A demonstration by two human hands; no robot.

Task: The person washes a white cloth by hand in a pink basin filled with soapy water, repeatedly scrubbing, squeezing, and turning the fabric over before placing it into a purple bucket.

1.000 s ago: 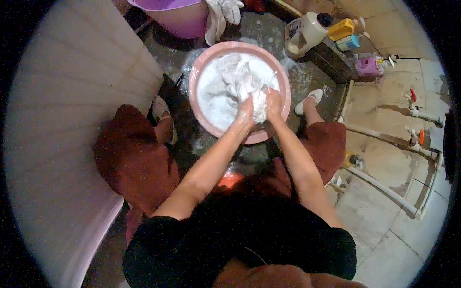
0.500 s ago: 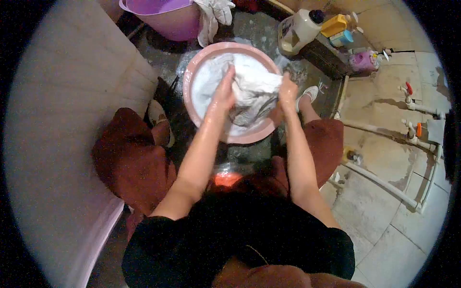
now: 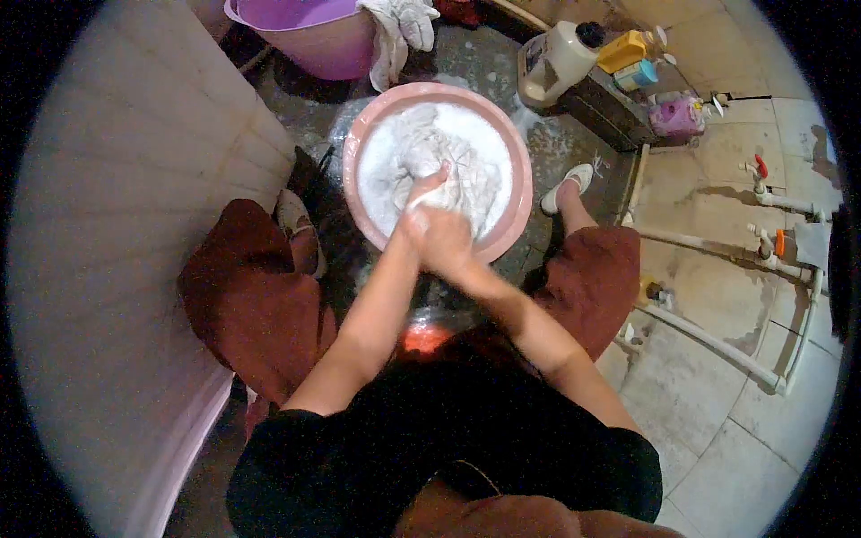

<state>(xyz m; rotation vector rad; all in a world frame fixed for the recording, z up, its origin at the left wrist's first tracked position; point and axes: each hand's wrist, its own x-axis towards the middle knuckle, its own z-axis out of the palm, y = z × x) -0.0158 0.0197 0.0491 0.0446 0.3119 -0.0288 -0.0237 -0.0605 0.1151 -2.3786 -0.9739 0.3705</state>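
Cloth [image 3: 471, 184] sits in the pink basin [image 3: 522, 186], bunched in the left hand's [image 3: 428, 186] grip, the right hand's [image 3: 442, 237] too blurred to tell; vigorous rubbing could slop suds [image 3: 377, 143] out.

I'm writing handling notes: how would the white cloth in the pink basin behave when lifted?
The white cloth is probably floppy, given its loose folds. It may feel heavy for its size and slippery, sitting among suds in the pink basin.
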